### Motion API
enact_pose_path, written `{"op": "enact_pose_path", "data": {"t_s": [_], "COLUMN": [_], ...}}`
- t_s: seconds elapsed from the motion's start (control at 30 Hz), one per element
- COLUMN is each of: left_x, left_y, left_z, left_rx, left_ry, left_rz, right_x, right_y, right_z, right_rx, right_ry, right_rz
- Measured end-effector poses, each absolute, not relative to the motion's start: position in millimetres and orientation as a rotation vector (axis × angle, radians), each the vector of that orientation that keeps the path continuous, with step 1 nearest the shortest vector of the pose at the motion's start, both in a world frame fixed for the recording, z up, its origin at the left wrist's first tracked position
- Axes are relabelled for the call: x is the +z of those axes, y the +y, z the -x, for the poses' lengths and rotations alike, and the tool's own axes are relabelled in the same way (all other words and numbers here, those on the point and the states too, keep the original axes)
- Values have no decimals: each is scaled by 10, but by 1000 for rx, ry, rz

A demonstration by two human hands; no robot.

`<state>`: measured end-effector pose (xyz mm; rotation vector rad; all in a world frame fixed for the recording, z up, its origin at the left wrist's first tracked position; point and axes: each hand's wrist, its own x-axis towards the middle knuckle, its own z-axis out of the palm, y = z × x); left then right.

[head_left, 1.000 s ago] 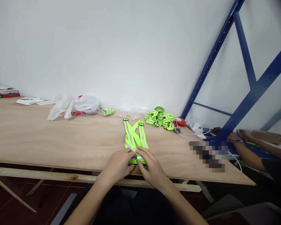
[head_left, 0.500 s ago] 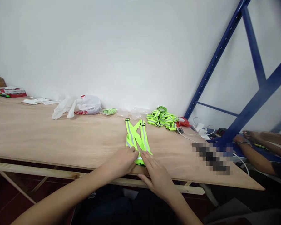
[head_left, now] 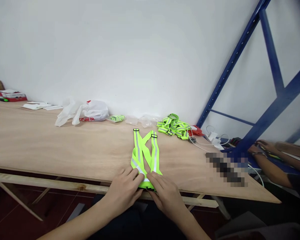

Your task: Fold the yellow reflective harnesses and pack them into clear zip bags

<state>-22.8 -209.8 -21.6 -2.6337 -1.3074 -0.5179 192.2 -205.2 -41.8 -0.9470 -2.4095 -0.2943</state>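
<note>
A neon-yellow reflective vest [head_left: 146, 154] made of crossed straps with grey stripes lies flat on the wooden table, its near end at the front edge. Two black buckles sit at the far ends of its straps. My left hand [head_left: 125, 186] grips the left side of the near end, thumb on top and fingers bent. On the other side my right hand [head_left: 166, 193] pinches the near end, its fingers over the band and the thumb below. Fingertips partly hide the folded band between the hands.
A heap of similar reflective straps [head_left: 174, 126] lies at the back, beside clear plastic bags [head_left: 146, 120]. Farther left are a packed vest [head_left: 116, 118] and a white plastic bag [head_left: 96, 110]. White cables and a blue metal frame [head_left: 255, 128] stand right, near another person's arms [head_left: 270, 163].
The vest has slid toward me, so its near end now reaches the table edge. My left hand has shifted to its left side, and my right thumb has closed in underneath.
</note>
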Motion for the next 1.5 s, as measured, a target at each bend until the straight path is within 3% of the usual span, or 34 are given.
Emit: {"op": "enact_pose_path", "data": {"t_s": [0.37, 0.77, 1.23, 1.5], "left_x": [-199, 151, -6, -105], "left_y": [-2094, -1555, -1512, -1498], "left_z": [264, 121, 14, 13], "left_rx": [-857, -713, -413, -482], "left_ry": [-1123, -1484, -1633, -1611], "left_rz": [2639, 2868, 2541, 2508], "right_x": [-353, -78, -244, -372], "right_y": [-1963, -1497, -1396, -1506], "right_z": [-1970, -1943, -1931, -1972], "right_rx": [-128, 448, -32, -326], "right_ry": [-2377, -2111, -2213, -2259], "right_rz": [874, 1119, 1299, 1318]}}
